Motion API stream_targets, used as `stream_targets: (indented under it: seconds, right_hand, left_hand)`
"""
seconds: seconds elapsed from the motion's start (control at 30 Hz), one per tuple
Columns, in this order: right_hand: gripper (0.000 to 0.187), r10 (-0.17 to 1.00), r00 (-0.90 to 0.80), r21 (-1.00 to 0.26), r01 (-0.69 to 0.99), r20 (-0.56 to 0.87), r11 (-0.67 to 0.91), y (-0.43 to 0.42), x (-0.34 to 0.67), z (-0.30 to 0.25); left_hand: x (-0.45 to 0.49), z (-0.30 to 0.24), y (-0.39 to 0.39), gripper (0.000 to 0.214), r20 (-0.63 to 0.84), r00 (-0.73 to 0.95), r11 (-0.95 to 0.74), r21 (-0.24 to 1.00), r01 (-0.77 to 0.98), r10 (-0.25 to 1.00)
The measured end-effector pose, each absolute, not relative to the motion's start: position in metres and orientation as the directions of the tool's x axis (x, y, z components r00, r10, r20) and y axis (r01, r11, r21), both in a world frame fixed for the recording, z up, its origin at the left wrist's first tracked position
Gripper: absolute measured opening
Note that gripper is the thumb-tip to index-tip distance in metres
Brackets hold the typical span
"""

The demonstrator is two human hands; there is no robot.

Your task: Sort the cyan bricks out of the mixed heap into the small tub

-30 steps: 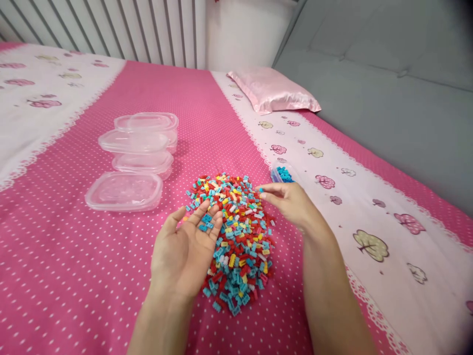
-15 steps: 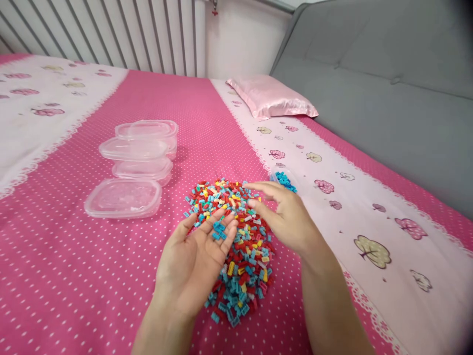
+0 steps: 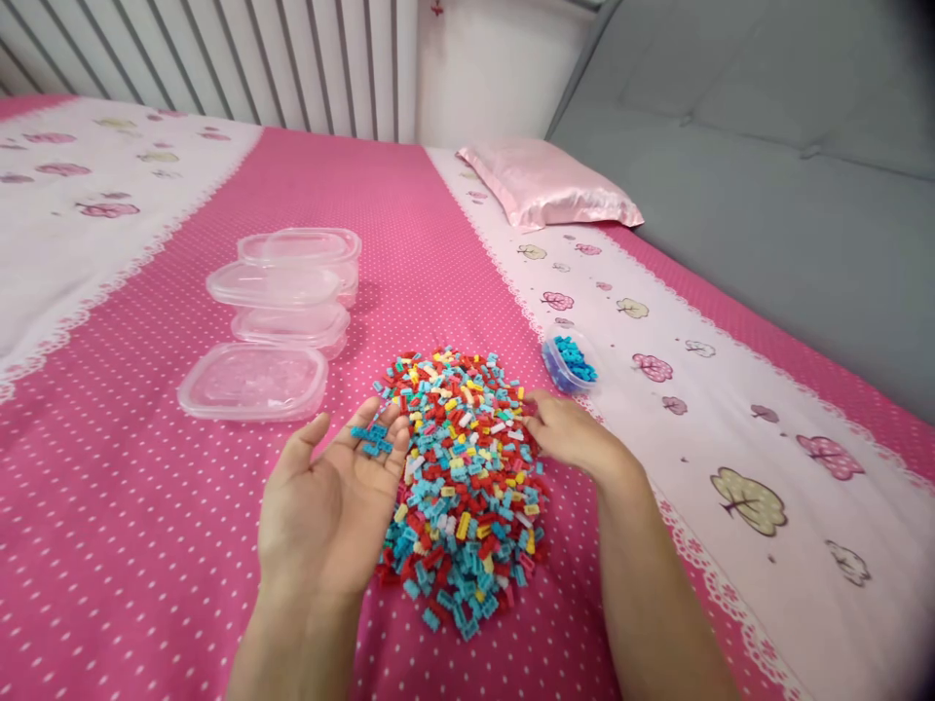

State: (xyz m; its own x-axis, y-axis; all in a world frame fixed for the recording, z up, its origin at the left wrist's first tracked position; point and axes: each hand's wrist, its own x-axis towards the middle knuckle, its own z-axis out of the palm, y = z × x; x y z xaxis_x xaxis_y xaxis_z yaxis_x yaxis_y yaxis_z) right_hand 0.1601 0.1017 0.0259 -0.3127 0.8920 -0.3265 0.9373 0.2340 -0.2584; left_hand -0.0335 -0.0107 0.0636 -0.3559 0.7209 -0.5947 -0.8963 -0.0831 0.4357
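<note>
My left hand (image 3: 325,506) is palm up beside the pile, with several blue building bricks (image 3: 372,439) lying on its fingers. A heap of small building bricks (image 3: 467,467) in red, light blue, yellow, white and other colours spreads over the bedsheet between my hands. At the heap's right edge, my right hand (image 3: 570,431) points down with its fingers bent together. Whatever is at those fingertips is too small and hidden to make out. Just beyond it stands a small clear tub (image 3: 559,375) holding blue bricks (image 3: 577,358).
To the left, several clear plastic containers with lids (image 3: 252,382) stand in a row going away from me. A pink pillow (image 3: 547,185) lies further back, against a grey padded headboard (image 3: 760,185). A white radiator (image 3: 292,68) runs behind the pink dotted bedsheet (image 3: 146,506).
My left hand has moved left, away from the heap, still carrying the blue bricks. My right hand has come down from above the heap to its right edge, uncovering the tub.
</note>
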Motion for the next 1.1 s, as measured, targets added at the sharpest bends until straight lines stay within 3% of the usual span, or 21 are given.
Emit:
stream_targets:
  seconds: [0.3,0.6,0.83,1.1]
  right_hand:
    - [0.039,0.823,-0.552,-0.547,0.734,-0.135,0.403,0.072,0.159,0.059]
    - [0.027,0.665,-0.746,-0.524,0.563,0.011,0.640,0.060,0.134,0.063]
    - [0.031,0.675,-0.738,-0.482,0.600,-0.024,0.639,0.056,0.121,0.048]
    - [0.021,0.689,-0.724,-0.479,0.604,0.003,0.637,0.059,0.123,0.049]
  left_hand:
    - [-0.031,0.063,-0.010,0.023,-0.587,-0.329,-0.085,0.403,-0.911,0.740]
    - [-0.031,0.063,-0.011,0.023,-0.588,-0.269,-0.040,0.372,-0.927,0.763]
    - [-0.031,0.064,-0.010,0.023,-0.589,-0.272,-0.058,0.356,-0.933,0.761]
    - [-0.030,0.064,-0.011,0.026,-0.592,-0.261,-0.059,0.338,-0.939,0.762]
